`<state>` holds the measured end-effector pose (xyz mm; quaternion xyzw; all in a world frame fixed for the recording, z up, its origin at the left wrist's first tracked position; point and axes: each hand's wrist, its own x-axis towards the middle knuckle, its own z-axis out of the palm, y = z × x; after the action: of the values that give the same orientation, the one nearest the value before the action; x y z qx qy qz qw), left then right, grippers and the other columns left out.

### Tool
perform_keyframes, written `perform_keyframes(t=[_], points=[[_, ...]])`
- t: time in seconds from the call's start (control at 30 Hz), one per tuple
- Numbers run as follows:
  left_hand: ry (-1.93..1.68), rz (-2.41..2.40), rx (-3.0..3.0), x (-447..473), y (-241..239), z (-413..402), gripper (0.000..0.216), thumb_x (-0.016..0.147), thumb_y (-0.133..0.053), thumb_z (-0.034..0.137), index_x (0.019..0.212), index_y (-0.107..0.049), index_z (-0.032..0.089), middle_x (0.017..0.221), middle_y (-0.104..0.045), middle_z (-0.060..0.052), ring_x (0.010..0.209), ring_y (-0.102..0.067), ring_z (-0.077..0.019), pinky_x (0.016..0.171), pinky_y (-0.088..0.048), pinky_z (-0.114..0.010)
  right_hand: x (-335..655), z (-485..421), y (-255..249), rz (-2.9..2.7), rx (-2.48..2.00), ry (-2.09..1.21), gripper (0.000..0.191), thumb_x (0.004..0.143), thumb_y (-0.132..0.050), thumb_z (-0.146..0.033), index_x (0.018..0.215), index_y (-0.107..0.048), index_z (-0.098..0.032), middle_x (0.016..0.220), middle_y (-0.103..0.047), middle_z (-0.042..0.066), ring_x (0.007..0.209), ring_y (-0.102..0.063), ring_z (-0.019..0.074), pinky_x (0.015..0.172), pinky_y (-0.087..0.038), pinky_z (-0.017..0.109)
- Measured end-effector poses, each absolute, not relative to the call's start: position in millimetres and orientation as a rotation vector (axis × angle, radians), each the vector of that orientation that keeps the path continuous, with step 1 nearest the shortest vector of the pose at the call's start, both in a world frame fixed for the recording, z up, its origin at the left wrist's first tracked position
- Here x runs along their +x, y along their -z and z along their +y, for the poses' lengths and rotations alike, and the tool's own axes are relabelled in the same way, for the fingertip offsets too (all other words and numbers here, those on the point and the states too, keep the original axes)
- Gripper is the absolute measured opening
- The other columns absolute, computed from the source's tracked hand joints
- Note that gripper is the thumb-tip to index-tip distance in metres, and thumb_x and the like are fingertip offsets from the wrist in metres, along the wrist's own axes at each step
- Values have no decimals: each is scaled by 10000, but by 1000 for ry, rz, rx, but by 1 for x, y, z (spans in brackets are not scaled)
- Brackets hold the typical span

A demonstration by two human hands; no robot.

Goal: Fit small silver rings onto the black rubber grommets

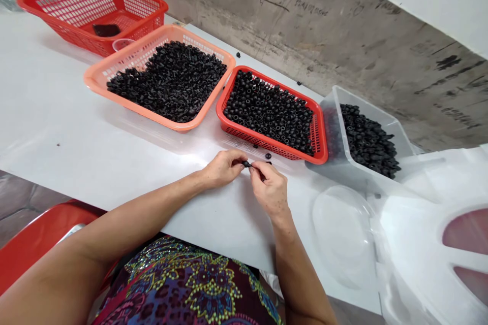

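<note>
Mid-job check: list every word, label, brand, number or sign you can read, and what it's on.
No text can be read.
Wall: handwritten marks, too small and blurred to make out.
Baskets and clear bin: no lettering visible.
Held black piece: none visible.

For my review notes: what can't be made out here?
Head view:
Black piece: partly hidden by the left hand and right hand.
Wall writing: mostly too faint and small to read.
Red object: cut off by left edge.
White slotted object: cut off by right edge.
</note>
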<state>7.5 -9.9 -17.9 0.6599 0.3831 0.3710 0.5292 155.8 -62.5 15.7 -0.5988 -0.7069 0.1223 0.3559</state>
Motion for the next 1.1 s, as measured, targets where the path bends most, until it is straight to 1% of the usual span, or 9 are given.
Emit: perform_keyframes(t=[0.23, 0.47, 0.57, 0.63, 0.7, 0.77, 0.83, 0.97, 1.1], points=[[-949, 830, 1843, 4, 16, -11, 226, 767, -468, 57, 851, -660, 144, 787, -632, -32, 746, -565, -133, 719, -474, -279, 155, -63, -13, -1889, -1531, -249, 200, 821, -472, -148, 797, -665, -192, 745, -675, 48, 688, -614, 171, 684, -495, 298], [-774, 762, 1729, -1, 2, -15, 214, 774, -488, 85, 844, -681, 145, 805, -662, -35, 751, -593, -128, 712, -472, -267, 168, -59, -23, -1653, -1617, -811, 102, 721, -567, -217, 695, -657, -176, 585, -595, -12, 517, -503, 117, 494, -405, 231], [-698, 775, 1672, -2, -1, -16, 202, 770, -494, 97, 829, -681, 147, 806, -672, -33, 747, -600, -133, 710, -470, -274, 169, -57, -22, -1609, -1615, -942, 99, 705, -570, -224, 673, -647, -170, 574, -585, -11, 506, -485, 112, 477, -382, 226], [-660, 805, 1662, -1, -1, -16, 206, 761, -484, 90, 813, -676, 142, 780, -670, -33, 725, -593, -137, 691, -464, -281, 166, -58, -20, -1659, -1606, -907, 102, 711, -553, -204, 661, -636, -171, 565, -569, -15, 500, -466, 106, 477, -369, 226], [-640, 842, 1663, -1, 1, -16, 215, 752, -471, 81, 807, -671, 137, 759, -666, -35, 713, -584, -143, 678, -459, -288, 161, -60, -17, -1760, -1589, -752, 127, 724, -522, -167, 642, -618, -173, 561, -546, -17, 510, -454, 104, 502, -368, 233], [-648, 869, 1671, -1, 2, -15, 226, 748, -461, 73, 819, -666, 136, 769, -667, -40, 726, -584, -151, 692, -462, -299, 157, -61, -16, -1847, -1562, -574, 159, 734, -493, -135, 622, -599, -175, 576, -542, -10, 542, -463, 109, 549, -380, 247], [-678, 872, 1686, -1, 3, -15, 231, 750, -459, 73, 838, -662, 140, 802, -666, -44, 754, -586, -156, 717, -468, -309, 157, -61, -17, -1853, -1549, -548, 163, 745, -491, -129, 635, -601, -177, 604, -561, -2, 572, -481, 116, 580, -391, 257], [-749, 798, 1727, 0, 1, -17, 193, 774, -470, 88, 832, -643, 150, 800, -624, -33, 758, -565, -147, 720, -466, -302, 169, -55, -17, -1554, -1499, -1089, 49, 739, -625, -222, 717, -631, -179, 594, -587, -17, 543, -505, 114, 527, -405, 242], [-830, 680, 1817, 1, 0, -21, 191, 812, -451, 77, 826, -627, 149, 784, -576, -28, 764, -540, -137, 741, -459, -301, 182, -49, -15, -1270, -1271, -1518, 168, 694, -747, -277, 779, -646, -175, 624, -630, -14, 548, -550, 106, 514, -441, 226]])
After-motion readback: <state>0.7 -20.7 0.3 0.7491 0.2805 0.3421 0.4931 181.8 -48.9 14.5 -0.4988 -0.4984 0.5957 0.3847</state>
